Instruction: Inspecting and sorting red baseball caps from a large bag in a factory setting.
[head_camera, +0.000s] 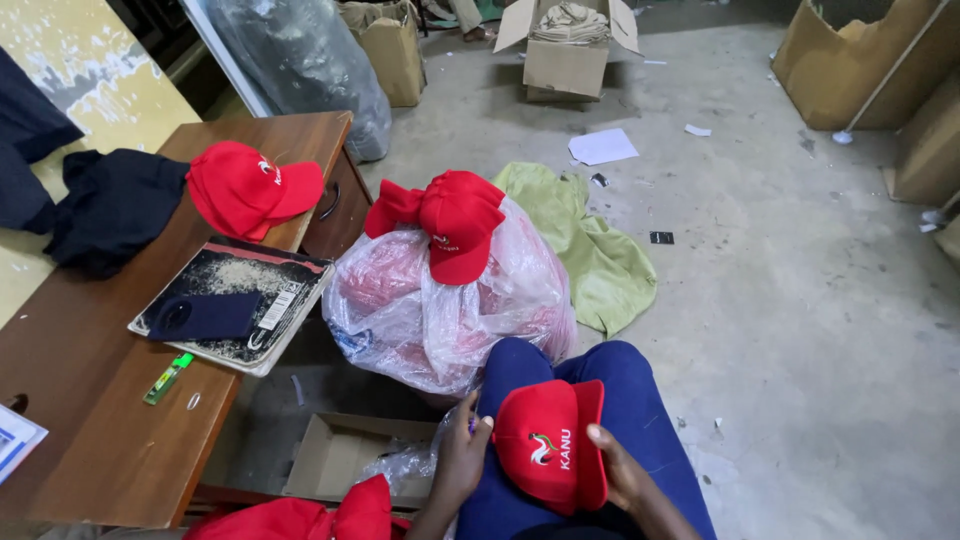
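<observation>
A red cap with a white emblem (550, 440) rests on my lap, over blue trousers (620, 385). My left hand (463, 455) grips its left side, and a small purple thing pokes out between the fingers. My right hand (615, 465) holds the cap's right edge. More red caps (455, 215) lie stacked on top of a clear plastic bag (440, 310) full of red caps, just in front of my knees. Another red cap (250, 187) sits on the wooden desk (110, 400) at my left.
On the desk lie a dark book with a blue cloth (205, 315), a green lighter (167, 378) and dark garments (110, 205). A green cloth (600, 250) is spread on the concrete floor. Cardboard boxes (565, 45) stand at the back, an open box (345, 455) sits under the desk, and red fabric (300, 518) lies at the bottom edge.
</observation>
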